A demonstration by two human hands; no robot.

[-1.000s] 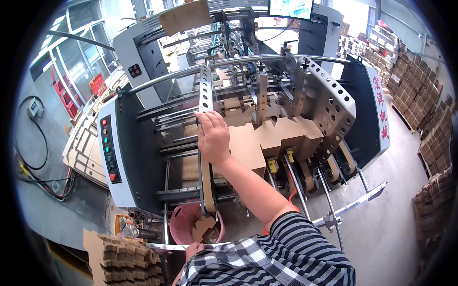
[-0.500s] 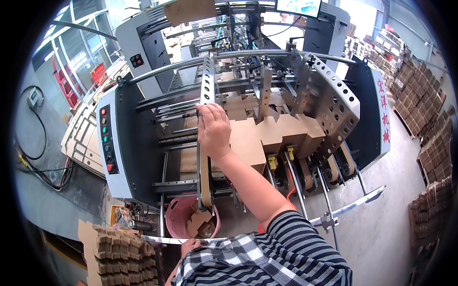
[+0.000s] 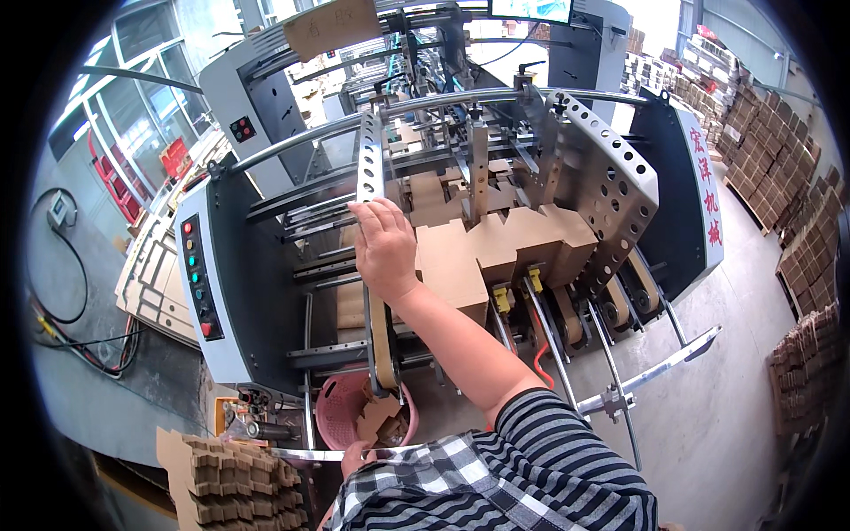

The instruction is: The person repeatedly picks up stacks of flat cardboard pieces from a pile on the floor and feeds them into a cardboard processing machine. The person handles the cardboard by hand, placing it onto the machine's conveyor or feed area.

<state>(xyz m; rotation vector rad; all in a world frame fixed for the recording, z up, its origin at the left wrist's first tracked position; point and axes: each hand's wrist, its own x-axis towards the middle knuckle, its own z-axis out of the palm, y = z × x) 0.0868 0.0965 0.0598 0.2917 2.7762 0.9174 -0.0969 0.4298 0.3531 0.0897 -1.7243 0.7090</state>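
My right hand (image 3: 387, 250) reaches forward over the machine. It rests palm down, fingers stretched forward and close together, on top of an upright metal side guide with round holes (image 3: 370, 164). Right beside it lies a stack of brown die-cut cardboard blanks (image 3: 452, 264), standing between this guide and a wider perforated metal plate (image 3: 611, 177). Below the hand runs a tan feed belt (image 3: 381, 341). Close to my body, my left hand (image 3: 356, 458) is at a metal rail (image 3: 305, 455); checked cloth hides much of it, so its grip is unclear.
A pink basket (image 3: 341, 420) with cardboard scraps stands under the machine. A button panel (image 3: 197, 279) is on the left frame. More blanks (image 3: 235, 482) are stacked at the lower left. Steel rods (image 3: 611, 389) jut out at right. Cardboard piles (image 3: 766, 159) line the right side.
The whole view has shifted and tilted slightly. My right hand stays on the side guide beside the stack, and my left hand stays by the rail.
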